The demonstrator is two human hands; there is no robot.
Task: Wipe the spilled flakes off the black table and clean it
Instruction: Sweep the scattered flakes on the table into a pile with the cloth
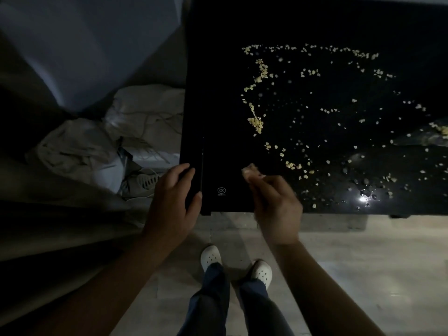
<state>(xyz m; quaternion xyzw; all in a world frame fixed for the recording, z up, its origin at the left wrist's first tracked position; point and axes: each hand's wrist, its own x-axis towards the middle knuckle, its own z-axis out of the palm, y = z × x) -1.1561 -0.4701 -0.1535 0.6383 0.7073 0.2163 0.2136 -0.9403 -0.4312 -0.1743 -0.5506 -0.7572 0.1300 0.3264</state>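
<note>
Black table (pixel 218 69), flakes (pixel 255 123); grips tight: left hand (pixel 172 202) on edge, right hand (pixel 276 202) on wad (pixel 249 172).

The left hand (pixel 173 197) grips the near corner of the black table (pixel 218 69). The right hand (pixel 274 202) pinches a pale wad (pixel 249 172); flakes (pixel 257 123) lie scattered beyond and right of this grip.
</note>
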